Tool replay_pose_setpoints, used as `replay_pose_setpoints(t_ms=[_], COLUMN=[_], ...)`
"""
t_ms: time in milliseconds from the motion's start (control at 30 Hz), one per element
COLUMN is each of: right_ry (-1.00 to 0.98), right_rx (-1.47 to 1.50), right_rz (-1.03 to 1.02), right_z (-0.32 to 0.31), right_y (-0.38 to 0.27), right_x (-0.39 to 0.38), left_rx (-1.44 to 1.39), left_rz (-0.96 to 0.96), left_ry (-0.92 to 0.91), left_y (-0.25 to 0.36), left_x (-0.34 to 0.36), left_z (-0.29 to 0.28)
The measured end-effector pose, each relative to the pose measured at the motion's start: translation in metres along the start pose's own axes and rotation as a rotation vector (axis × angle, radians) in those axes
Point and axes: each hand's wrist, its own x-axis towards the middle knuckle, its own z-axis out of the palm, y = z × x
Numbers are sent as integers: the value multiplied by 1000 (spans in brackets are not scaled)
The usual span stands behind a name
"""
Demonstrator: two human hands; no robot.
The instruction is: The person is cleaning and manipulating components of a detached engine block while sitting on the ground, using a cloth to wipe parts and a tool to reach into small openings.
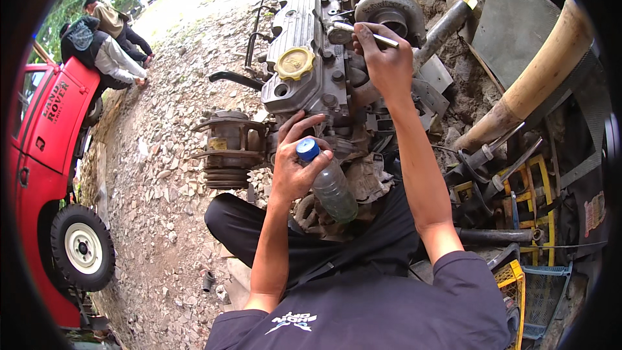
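Note:
My left hand has its thumb and a finger closed round the neck of a clear plastic bottle with a blue cap. The bottle tilts, its bottom over my lap, and its other fingers reach near the front of an engine. Pinched in my right hand is a slim pale stick-like tool, whose far end is over the engine's right side, by the turbocharger. I cannot tell whether that end touches the metal. A yellow oil filler cap sits on the ribbed valve cover.
Left of the engine, pulleys stand over gravel. A red vehicle is parked at far left, where two people lean. To the right lie a bamboo pole, metal sheets, shafts and yellow crates.

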Motion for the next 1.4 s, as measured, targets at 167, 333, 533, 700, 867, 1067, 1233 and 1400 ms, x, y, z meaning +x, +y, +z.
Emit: replay_pose_setpoints(t_ms=[167, 333, 533, 700, 867, 1067, 1233, 1400], right_ry=[21, 75, 49, 25, 19, -110, 7, -78], right_rx=[-263, -276, -222, -136, -171, -203, -156, -119], right_rz=[-305, -432, -101, -34, -75, -88, -154, -21], right_z=[40, 59, 49, 45, 46, 29, 46, 29], right_y=[9, 36, 28, 49, 46, 23, 50, 24], right_x=[12, 0, -25, -23, -23, -24, -10, -20], left_rx=[14, 3, 15, 3, 17, 51, 32, 56], left_rz=[4, 24, 40, 22, 15, 20, 26, 5], left_ry=[0, -18, -32, -29, -21, -16, -34, -10], left_y=[-1, -4, -7, -2, -3, -2, -2, -1], left_x=[0, -1, -3, -1, 1, 3, 2, 3], left_z=[-1, 0, -2, -2, -1, -3, 2, 0])
